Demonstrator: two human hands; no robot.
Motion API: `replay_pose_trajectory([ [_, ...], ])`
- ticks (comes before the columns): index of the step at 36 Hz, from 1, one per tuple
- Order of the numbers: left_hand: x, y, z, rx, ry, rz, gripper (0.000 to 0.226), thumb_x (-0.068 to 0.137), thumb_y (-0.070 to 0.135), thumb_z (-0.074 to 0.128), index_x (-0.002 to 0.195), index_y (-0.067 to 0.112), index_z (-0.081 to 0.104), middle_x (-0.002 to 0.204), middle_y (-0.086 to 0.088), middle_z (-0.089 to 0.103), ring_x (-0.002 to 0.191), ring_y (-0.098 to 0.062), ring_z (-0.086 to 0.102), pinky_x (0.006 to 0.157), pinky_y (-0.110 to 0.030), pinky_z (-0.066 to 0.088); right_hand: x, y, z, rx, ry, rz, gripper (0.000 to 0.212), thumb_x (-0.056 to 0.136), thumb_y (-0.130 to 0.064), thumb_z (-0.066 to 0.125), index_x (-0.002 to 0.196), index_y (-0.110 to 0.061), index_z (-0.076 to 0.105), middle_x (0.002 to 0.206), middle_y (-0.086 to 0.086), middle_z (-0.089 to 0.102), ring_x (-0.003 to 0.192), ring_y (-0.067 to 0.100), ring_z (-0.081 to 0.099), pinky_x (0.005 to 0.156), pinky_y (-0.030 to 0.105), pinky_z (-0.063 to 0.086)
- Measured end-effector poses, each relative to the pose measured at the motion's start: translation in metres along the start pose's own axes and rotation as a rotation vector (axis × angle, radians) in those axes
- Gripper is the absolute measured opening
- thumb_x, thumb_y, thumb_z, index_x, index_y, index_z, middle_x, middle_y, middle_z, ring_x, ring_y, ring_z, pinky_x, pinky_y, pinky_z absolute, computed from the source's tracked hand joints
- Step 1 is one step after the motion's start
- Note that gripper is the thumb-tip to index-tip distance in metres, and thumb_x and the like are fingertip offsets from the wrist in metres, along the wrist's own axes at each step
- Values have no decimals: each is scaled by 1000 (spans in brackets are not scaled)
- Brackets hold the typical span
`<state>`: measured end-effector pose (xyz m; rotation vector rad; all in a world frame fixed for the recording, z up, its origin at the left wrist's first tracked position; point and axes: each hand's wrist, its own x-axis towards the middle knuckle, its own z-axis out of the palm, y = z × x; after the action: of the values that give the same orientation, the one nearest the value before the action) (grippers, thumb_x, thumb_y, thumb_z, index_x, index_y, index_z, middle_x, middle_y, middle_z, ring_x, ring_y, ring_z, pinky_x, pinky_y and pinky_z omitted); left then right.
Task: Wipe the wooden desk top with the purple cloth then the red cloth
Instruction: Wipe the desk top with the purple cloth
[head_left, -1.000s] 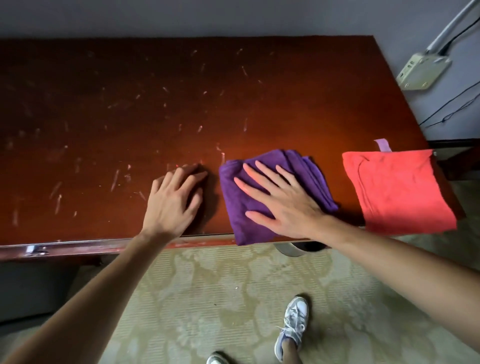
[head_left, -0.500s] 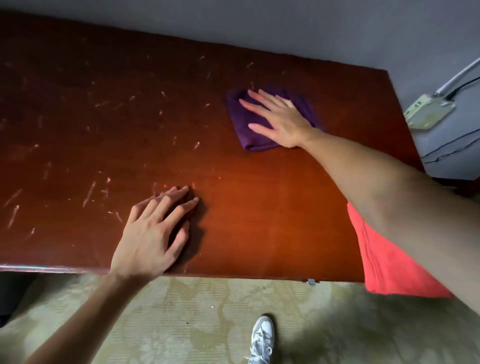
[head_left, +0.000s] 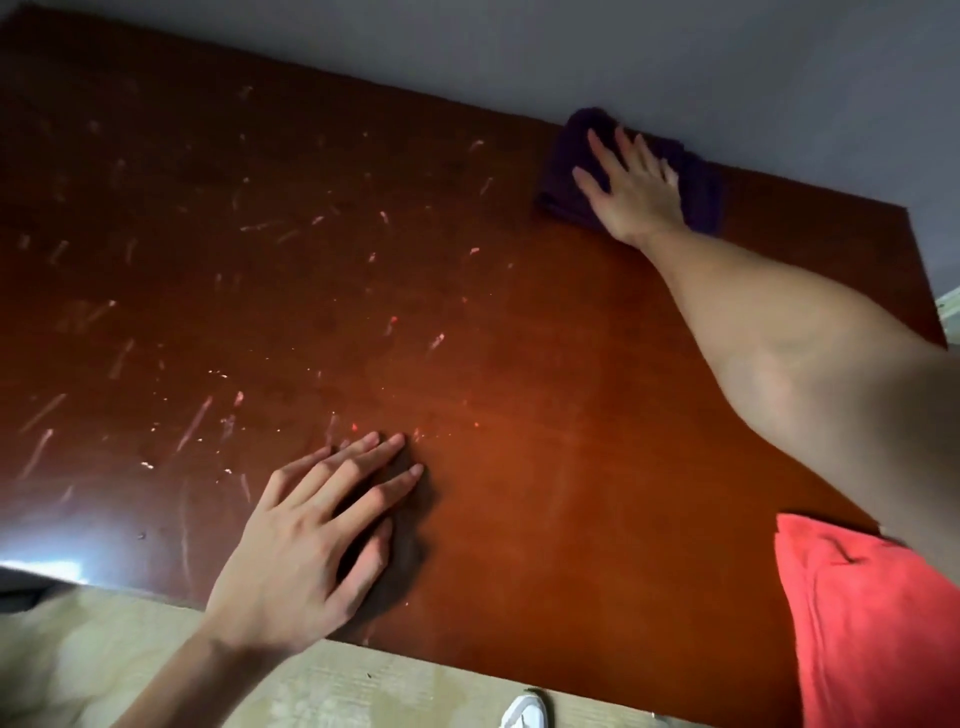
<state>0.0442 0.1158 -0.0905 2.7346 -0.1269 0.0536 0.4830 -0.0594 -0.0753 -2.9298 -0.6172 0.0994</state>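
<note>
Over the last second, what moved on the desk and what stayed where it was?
The right hand, flat on the folded purple cloth, has pushed it from the near edge across the dark wooden desk top to the far edge by the wall. Nothing was picked up or let go. The left hand stays flat near the front edge, and the folded red cloth remains at the near right corner.
</note>
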Motion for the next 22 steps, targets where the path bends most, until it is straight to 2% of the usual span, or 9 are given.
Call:
replay_pose_trajectory([
  [5, -1, 0, 0, -10, 18, 15, 47, 98, 36, 39, 140, 26, 57, 157, 7, 41, 147, -8, 33, 113, -39, 31, -22, -16, 7, 2, 19, 58, 68, 104, -65, 18, 164, -35, 8, 174, 0, 4, 160, 22, 0, 127, 48, 0],
  [9, -4, 0, 2, -62, 90, 0, 44, 98, 34, 39, 133, 17, 61, 149, 3, 50, 141, -11, 41, 111, -36, 31, -64, -39, 18, -16, 37, 49, 68, 104, -66, 21, 164, -36, 11, 174, 0, 6, 160, 22, 2, 127, 47, 3],
  [12, -6, 1, 3, -47, 155, -27, 38, 96, 34, 40, 120, 12, 59, 124, -5, 56, 115, -22, 50, 95, -31, 32, -114, -63, 28, -27, 45, -3, 68, 103, -67, 24, 163, -38, 11, 173, -1, 8, 160, 21, 3, 127, 46, 4],
  [13, -7, 1, 3, -42, 174, -42, 35, 95, 35, 40, 115, 11, 57, 113, -7, 54, 103, -26, 48, 89, -34, 32, -133, -73, 31, -26, 40, -20, 69, 103, -67, 25, 163, -38, 11, 173, -1, 8, 160, 21, 3, 127, 46, 4],
  [15, -8, 1, 3, -67, 203, -68, 33, 94, 35, 42, 109, 10, 56, 103, -6, 47, 93, -29, 45, 82, -40, 35, -173, -92, 37, -24, 36, -57, 69, 102, -67, 26, 163, -39, 12, 173, -2, 8, 160, 21, 4, 128, 46, 4],
  [19, -12, 1, -2, -175, 285, -41, 29, 93, 32, 45, 102, 7, 56, 100, -8, 45, 90, -31, 46, 79, -50, 42, -258, -133, 52, 5, 62, -135, 78, 92, -71, 13, 163, -38, 18, 173, -2, 13, 159, 22, 10, 127, 48, 8],
  [22, -15, -2, -8, -219, 365, -48, 26, 92, 31, 47, 99, 7, 55, 98, -11, 47, 89, -31, 46, 76, -52, 42, -315, -159, 61, -3, 36, -196, 76, 95, -70, 17, 163, -37, 15, 173, -1, 8, 160, 22, 6, 128, 49, 8],
])
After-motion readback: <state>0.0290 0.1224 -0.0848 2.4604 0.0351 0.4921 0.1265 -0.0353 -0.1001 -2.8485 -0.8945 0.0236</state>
